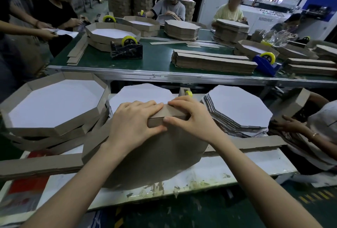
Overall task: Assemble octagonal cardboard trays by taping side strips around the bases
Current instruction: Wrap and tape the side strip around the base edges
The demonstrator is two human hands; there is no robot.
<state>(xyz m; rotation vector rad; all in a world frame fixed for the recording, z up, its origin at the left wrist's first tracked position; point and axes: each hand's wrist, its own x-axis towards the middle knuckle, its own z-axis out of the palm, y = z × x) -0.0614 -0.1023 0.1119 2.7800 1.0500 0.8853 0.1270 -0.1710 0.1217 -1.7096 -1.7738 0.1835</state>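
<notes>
In the centre of the frame, two bare hands meet on a brown cardboard side strip (pixel 171 115) bent along the top edge of an octagonal base (pixel 155 156). The left hand (pixel 135 123) lays its fingers over the top of the strip, with the thumb pressed against the near face, pinching it. The right hand (pixel 191 118) holds the same strip in the same way, its fingertips almost touching those of the left. The base is tilted up toward the viewer, brown underside showing, and its lower edge rests on a white worktable (pixel 237 165). Long loose strips (pixel 36 165) lie across that table to the left and right. Just behind the hands, a small yellow tape roll (pixel 188 93) peeks out. At the left sits a stack of finished trays (pixel 54 105) with white floors and brown walls. At the right is a stack of flat white bases (pixel 237 107). At the right edge, another person's hand (pixel 288 123) touches cardboard. Across the upper half runs a green table (pixel 155 60) holding a black tape dispenser (pixel 126 50), a blue tape dispenser (pixel 266 62) and a bundle of strips (pixel 213 61); other people work along its far side.
</notes>
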